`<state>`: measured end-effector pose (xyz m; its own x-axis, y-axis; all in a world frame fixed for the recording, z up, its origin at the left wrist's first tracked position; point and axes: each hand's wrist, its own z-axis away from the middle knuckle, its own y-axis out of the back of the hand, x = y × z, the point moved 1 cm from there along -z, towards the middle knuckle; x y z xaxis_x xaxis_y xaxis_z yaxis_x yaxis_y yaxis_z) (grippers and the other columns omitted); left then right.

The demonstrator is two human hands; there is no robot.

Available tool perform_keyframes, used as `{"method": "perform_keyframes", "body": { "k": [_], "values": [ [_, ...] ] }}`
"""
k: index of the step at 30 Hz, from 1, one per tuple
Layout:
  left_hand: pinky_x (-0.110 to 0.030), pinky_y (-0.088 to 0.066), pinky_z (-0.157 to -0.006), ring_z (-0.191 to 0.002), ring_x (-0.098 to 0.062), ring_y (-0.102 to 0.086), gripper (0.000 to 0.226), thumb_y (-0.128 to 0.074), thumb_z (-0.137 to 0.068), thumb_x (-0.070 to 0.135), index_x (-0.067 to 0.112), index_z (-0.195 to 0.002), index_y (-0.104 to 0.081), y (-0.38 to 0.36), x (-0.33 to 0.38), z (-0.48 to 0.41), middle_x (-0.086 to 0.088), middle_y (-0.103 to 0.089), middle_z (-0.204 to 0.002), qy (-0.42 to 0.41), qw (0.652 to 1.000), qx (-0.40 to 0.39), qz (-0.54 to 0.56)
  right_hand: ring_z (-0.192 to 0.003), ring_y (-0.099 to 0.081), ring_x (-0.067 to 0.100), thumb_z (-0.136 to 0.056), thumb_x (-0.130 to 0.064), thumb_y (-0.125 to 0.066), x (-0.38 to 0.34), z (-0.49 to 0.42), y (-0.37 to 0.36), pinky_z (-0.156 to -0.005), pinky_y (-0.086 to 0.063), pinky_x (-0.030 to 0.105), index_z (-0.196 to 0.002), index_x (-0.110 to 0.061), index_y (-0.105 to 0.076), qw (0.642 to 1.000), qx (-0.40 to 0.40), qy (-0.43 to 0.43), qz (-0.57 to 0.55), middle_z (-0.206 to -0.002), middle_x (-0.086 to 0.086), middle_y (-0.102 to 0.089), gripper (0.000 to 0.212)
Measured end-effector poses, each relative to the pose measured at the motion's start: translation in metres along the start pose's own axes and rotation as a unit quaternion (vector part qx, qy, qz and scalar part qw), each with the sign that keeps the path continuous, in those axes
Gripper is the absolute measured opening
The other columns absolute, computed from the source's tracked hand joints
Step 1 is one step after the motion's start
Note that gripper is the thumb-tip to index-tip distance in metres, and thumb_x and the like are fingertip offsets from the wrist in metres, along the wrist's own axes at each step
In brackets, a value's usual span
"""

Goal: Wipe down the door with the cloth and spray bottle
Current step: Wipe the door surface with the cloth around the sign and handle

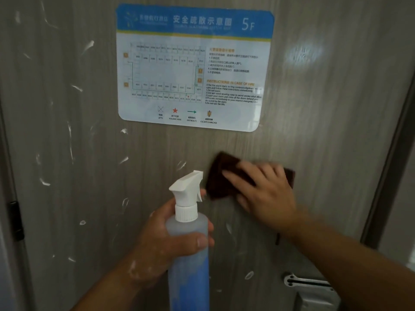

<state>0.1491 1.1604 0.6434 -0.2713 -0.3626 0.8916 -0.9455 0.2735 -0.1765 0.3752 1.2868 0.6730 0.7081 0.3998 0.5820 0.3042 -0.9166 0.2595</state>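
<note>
Brown cloth (221,176), centre-right of frame, pressed to door (325,135) under flat-fingered right hand (267,194). Left hand (164,239) grips spray bottle (188,232), lower centre. Advise overlapping strokes across white smears (45,181) at left.

Dark cloth (216,184) flat on streaked door (89,153) — spray bottle (184,230) upright

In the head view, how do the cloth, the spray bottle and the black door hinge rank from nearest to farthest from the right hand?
1. Cloth: under the right hand, pressed on the door.
2. Spray bottle: just left, held by the left hand.
3. Hinge: far left, at the door edge.
</note>
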Motion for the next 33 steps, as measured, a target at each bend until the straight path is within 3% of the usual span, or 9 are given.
{"method": "perform_keyframes", "body": {
  "k": [6, 12, 22, 29, 33],
  "values": [
    [-0.042, -0.055, -0.064, -0.073, -0.040, -0.067, 0.086, -0.097, -0.040, 0.029, 0.022, -0.119, -0.063, -0.003, -0.005, 0.001, -0.023, -0.069, -0.088, 0.002, 1.000, -0.002, 0.016, -0.104, -0.056, 0.031, -0.089, -0.032, -0.060, -0.005, -0.038, 0.000, -0.084, -0.039, 0.044, -0.138, -0.026, -0.063, 0.998, 0.010, -0.058, -0.003, -0.134, 0.006, -0.061, 0.049],
    [-0.043, -0.053, -0.067, -0.076, -0.041, -0.066, 0.087, -0.096, -0.044, 0.028, 0.021, -0.123, -0.061, 0.004, -0.011, 0.008, -0.024, -0.068, -0.090, 0.015, 1.000, -0.001, 0.012, -0.106, -0.054, 0.029, -0.095, -0.038, -0.055, -0.026, 0.069, -0.009, -0.089, -0.038, 0.045, -0.139, -0.027, -0.058, 0.992, -0.074, 0.105, -0.019, -0.135, 0.004, -0.058, 0.046],
    [-0.044, -0.056, -0.066, -0.074, -0.038, -0.068, 0.088, -0.097, -0.040, 0.029, 0.022, -0.121, -0.063, -0.003, -0.002, -0.003, -0.022, -0.070, -0.087, 0.000, 1.000, -0.004, 0.011, -0.101, -0.055, 0.030, -0.090, -0.028, -0.059, -0.004, -0.059, 0.002, -0.082, -0.044, 0.044, -0.136, -0.027, -0.063, 1.000, 0.011, -0.022, -0.002, -0.138, 0.002, -0.060, 0.046],
    [-0.043, -0.054, -0.067, -0.074, -0.041, -0.066, 0.087, -0.097, -0.041, 0.028, 0.019, -0.120, -0.062, 0.006, -0.006, 0.004, -0.025, -0.068, -0.088, -0.002, 1.000, 0.004, 0.012, -0.109, -0.056, 0.032, -0.094, -0.038, -0.057, 0.002, 0.062, 0.000, -0.089, -0.039, 0.044, -0.141, -0.028, -0.056, 0.987, -0.082, 0.138, -0.002, -0.140, 0.002, -0.060, 0.048],
    [-0.042, -0.054, -0.066, -0.074, -0.040, -0.067, 0.086, -0.096, -0.042, 0.027, 0.021, -0.121, -0.063, 0.008, -0.003, 0.003, -0.024, -0.068, -0.089, -0.004, 1.000, 0.003, 0.009, -0.106, -0.054, 0.033, -0.093, -0.034, -0.054, 0.019, 0.014, 0.010, -0.084, -0.038, 0.043, -0.141, -0.027, -0.057, 0.998, -0.038, 0.045, 0.005, -0.139, 0.005, -0.060, 0.048]
  ]
}}
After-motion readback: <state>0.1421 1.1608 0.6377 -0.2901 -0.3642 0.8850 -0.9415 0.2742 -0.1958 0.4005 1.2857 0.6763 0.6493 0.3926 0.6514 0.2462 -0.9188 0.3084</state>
